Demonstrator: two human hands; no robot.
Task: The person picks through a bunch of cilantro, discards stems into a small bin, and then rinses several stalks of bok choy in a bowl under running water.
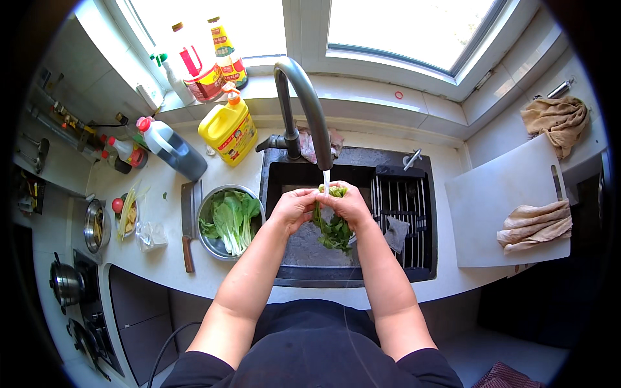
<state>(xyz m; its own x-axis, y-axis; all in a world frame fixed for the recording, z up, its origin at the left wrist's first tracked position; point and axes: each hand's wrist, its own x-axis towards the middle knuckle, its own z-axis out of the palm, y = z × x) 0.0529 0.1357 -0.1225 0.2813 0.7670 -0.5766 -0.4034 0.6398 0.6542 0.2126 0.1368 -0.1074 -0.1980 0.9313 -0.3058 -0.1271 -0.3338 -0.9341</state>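
Over the dark sink (401, 277), my left hand (292, 208) and my right hand (352, 204) both grip a bunch of leafy greens (335, 233). Its pale stalks point up into the thin stream of water falling from the grey curved tap (304, 97), and its dark leaves hang down below my palms. A steel bowl (208, 210) with more greens in it stands on the counter just left of the sink, close to my left forearm.
A cleaver (188, 223) lies left of the bowl. A yellow jug (228, 129), a dark bottle (173, 150) and other bottles stand behind. A white cutting board (501, 207) with a folded cloth (535, 223) is to the right. A stove with pots (68, 284) is far left.
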